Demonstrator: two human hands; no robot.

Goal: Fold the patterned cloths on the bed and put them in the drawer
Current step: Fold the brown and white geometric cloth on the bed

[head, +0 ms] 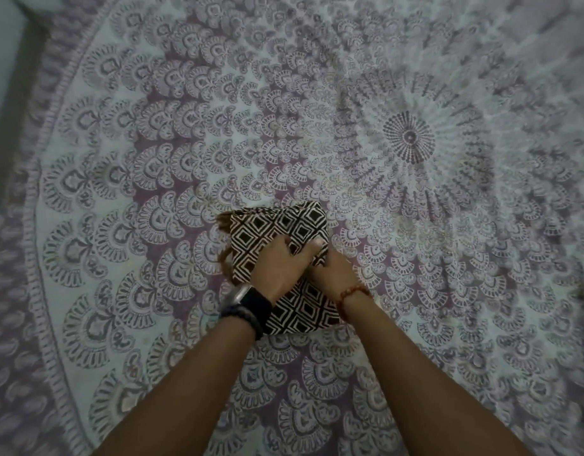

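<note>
The cloth, black with white diamonds, lies on the bed low of centre, already folded down to a small thick bundle. It probably sits this close to the person so both hands can work it without reaching. A fringed edge pokes out at its 10 o'clock corner.

The left hand lies on top of the bundle, fingers curled over the cloth toward 12 o'clock, apparently pressing the layers so they do not spring open. The right hand meets it from 3 o'clock, its fingers tucked round the cloth's right edge and clamped on it; the thumb rests on top beside the left knuckles.

Both forearms come up from 6 o'clock and converge on the bundle. The left wrist wears a dark watch, the right a bead bracelet.

No drawer is in view, and no other such cloth shows on the bed.
</note>
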